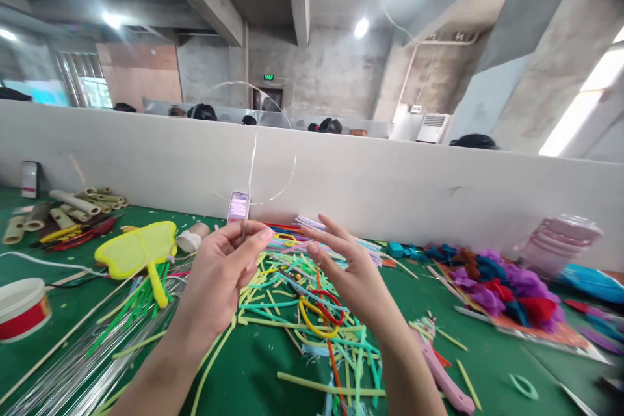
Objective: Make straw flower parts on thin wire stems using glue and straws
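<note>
My left hand (219,279) pinches the lower end of a thin pale wire (253,166) between thumb and fingers. The wire rises upright and bends at the top into a large round loop. My right hand (353,273) hovers beside it, fingers spread, holding nothing. Beneath both hands lies a loose pile of cut green and yellow tubes or strips (273,322), too cluttered to tell exactly. Among them are a yellow ring (316,324) and a red ring (336,312). A phone with a lit screen (238,207) leans upright behind my left hand.
On the green table (234,370), silvery wires (97,364), a yellow fan-shaped piece (139,250), bamboo tubes (75,203), pliers (78,234) and a white-red tub (22,312) lie left. Fluffy purple and red pieces (511,286) and a pink-handled tool (446,377) sit right. A white partition (341,175) stands behind.
</note>
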Motion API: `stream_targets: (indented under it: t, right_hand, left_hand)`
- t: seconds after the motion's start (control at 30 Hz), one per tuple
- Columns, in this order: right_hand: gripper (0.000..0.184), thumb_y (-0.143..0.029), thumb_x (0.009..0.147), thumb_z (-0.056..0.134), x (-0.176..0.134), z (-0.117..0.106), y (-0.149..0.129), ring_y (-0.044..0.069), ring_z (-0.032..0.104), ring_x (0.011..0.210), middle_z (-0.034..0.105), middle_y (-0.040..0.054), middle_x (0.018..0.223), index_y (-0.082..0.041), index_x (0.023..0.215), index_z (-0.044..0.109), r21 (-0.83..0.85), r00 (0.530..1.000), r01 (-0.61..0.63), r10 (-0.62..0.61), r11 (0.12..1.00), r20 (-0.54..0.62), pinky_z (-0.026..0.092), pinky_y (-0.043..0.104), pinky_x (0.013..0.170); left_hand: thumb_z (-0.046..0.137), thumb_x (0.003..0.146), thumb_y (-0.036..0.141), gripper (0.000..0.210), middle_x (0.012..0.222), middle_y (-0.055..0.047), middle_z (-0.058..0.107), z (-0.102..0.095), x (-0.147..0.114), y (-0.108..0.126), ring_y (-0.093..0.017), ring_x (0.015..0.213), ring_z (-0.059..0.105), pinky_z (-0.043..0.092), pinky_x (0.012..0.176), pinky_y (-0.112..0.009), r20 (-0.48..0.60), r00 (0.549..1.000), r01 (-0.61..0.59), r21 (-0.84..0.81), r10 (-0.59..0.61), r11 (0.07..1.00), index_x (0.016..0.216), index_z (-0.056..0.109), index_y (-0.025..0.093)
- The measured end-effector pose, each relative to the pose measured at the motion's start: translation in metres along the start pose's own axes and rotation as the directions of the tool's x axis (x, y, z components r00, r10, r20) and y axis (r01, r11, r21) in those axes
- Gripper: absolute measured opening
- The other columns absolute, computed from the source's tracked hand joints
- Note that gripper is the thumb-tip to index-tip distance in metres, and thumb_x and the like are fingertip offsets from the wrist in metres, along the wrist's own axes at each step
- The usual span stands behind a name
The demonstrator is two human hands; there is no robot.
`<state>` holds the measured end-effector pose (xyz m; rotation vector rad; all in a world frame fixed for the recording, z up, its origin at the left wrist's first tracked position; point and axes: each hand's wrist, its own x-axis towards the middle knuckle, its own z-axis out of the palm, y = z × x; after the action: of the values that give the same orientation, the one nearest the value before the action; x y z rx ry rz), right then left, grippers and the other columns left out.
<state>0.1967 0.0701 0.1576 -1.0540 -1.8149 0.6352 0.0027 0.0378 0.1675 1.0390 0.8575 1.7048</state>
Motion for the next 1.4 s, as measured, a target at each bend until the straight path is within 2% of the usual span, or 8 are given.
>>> stream_targets:
  t: [0.13,0.27,0.4,0.63,0.83,0.97,1.23,1.4]
  right_hand:
    - [0.037,-0.053,0.083,0.075,-0.002,-0.016,0.000,0.029,0.046,0.143,0.054,0.0007,0.151,-0.042,0.118,0.074,0.065,0.988,0.022,-0.032,0.998,0.149,0.032,0.054,0.120]
    - [0.028,-0.043,0.085,0.076,-0.003,-0.030,0.001,0.027,0.047,0.142,0.057,-0.0018,0.148,-0.042,0.113,0.076,0.216,0.964,0.064,-0.117,0.974,0.240,0.035,0.052,0.120]
    - [0.029,-0.041,0.085,0.077,-0.004,-0.039,0.004,0.027,0.053,0.137,0.061,0.0017,0.144,-0.038,0.114,0.076,0.264,0.979,0.009,-0.062,0.964,0.192,0.043,0.049,0.114]
    - [0.027,-0.046,0.088,0.070,-0.006,-0.038,0.000,0.025,0.068,0.116,0.075,0.0059,0.122,-0.028,0.106,0.078,0.229,0.999,-0.039,0.043,0.973,-0.011,0.054,0.043,0.099]
    - [0.028,-0.047,0.087,0.070,-0.003,0.001,-0.014,0.026,0.071,0.105,0.078,0.0073,0.111,-0.026,0.104,0.079,0.265,0.994,-0.047,0.020,0.963,0.104,0.056,0.047,0.094]
    - [0.018,-0.043,0.085,0.074,-0.002,0.020,-0.018,0.026,0.070,0.107,0.077,0.0069,0.109,-0.026,0.088,0.079,0.293,0.996,0.043,-0.065,0.955,0.066,0.053,0.047,0.096]
    - [0.015,-0.036,0.089,0.068,-0.003,0.003,-0.014,0.024,0.067,0.110,0.074,0.0064,0.115,-0.023,0.082,0.069,0.218,0.999,0.015,-0.026,0.976,0.046,0.049,0.044,0.099]
    - [0.039,-0.048,0.098,0.052,-0.003,-0.005,-0.011,0.025,0.067,0.106,0.074,0.0072,0.106,-0.023,0.073,0.070,0.150,0.999,0.026,-0.033,0.988,0.043,0.048,0.045,0.096]
  left_hand:
    - [0.089,0.069,0.035,0.029,0.052,0.009,0.038,-0.005,0.005,0.006,-0.001,0.042,0.025,0.017,0.037,-0.014,-0.023,0.999,-0.035,0.022,0.036,0.999,0.078,0.070,0.015]
    - [0.088,0.070,0.033,0.028,0.051,0.009,0.039,-0.013,0.014,0.005,-0.001,0.043,0.025,0.017,0.038,-0.015,-0.050,0.997,-0.060,0.049,0.062,0.997,0.081,0.071,0.014]
    - [0.087,0.071,0.032,0.026,0.051,0.009,0.038,-0.019,0.018,0.003,-0.001,0.043,0.024,0.017,0.039,-0.015,-0.044,0.998,-0.040,0.066,0.043,0.997,0.081,0.070,0.014]
    - [0.085,0.074,0.036,0.027,0.050,0.009,0.038,-0.015,0.016,0.000,-0.002,0.044,0.023,0.015,0.038,-0.015,0.088,0.994,0.048,0.127,-0.059,0.991,0.082,0.070,0.015]
    - [0.087,0.071,0.045,0.037,0.050,0.010,0.037,-0.005,0.012,-0.009,-0.002,0.042,0.020,0.013,0.037,-0.015,0.224,0.957,0.155,0.136,-0.183,0.979,0.075,0.064,0.016]
    - [0.089,0.067,0.048,0.042,0.053,0.010,0.038,-0.003,0.012,-0.013,-0.002,0.042,0.023,0.014,0.037,-0.015,0.264,0.937,0.194,0.156,-0.230,0.968,0.074,0.062,0.016]
    - [0.080,0.078,0.054,0.042,0.050,0.009,0.041,-0.009,0.017,-0.008,-0.002,0.042,0.018,0.011,0.039,-0.017,0.252,0.943,0.189,0.138,-0.219,0.972,0.081,0.064,0.015]
    - [0.074,0.083,0.052,0.038,0.051,0.008,0.041,-0.009,0.015,-0.007,-0.002,0.042,0.019,0.010,0.039,-0.018,0.275,0.935,0.194,0.124,-0.222,0.973,0.082,0.067,0.015]
